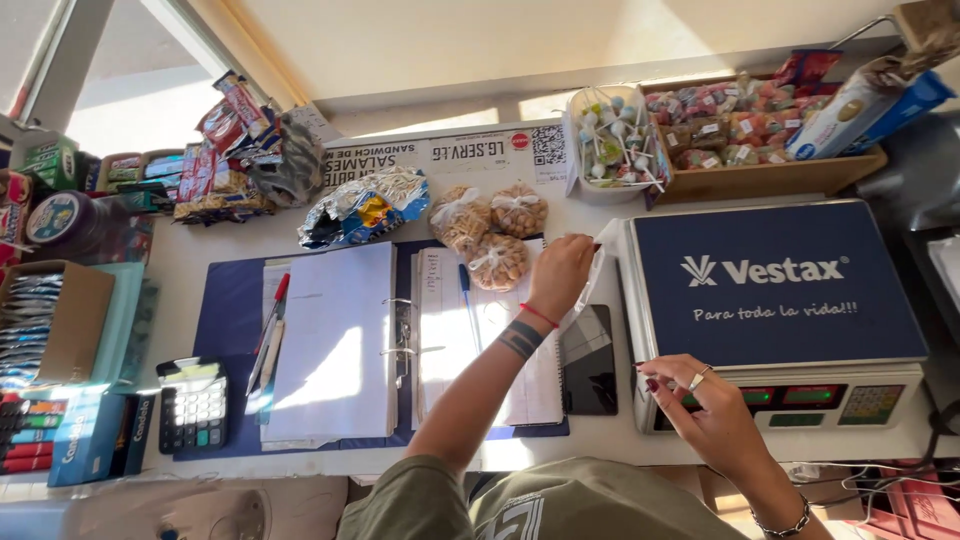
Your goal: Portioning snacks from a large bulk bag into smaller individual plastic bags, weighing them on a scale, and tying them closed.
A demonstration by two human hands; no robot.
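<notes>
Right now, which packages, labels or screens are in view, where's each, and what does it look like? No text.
Scale: right of binder, navy top, pale logo; right hand at its front panel of small red and green displays.
Phone: beside scale, flat, black, dark screen.
Clear bag: pinched by left hand at scale's left edge.
Calculator: lower left, black, pale keys.
Foil bag: above binder, crumpled, silver and blue.
White label: back wall, black print, square code.

Sunlight falls across a white counter (200,265) below a pale wall (520,40) and a window (110,90).
</notes>
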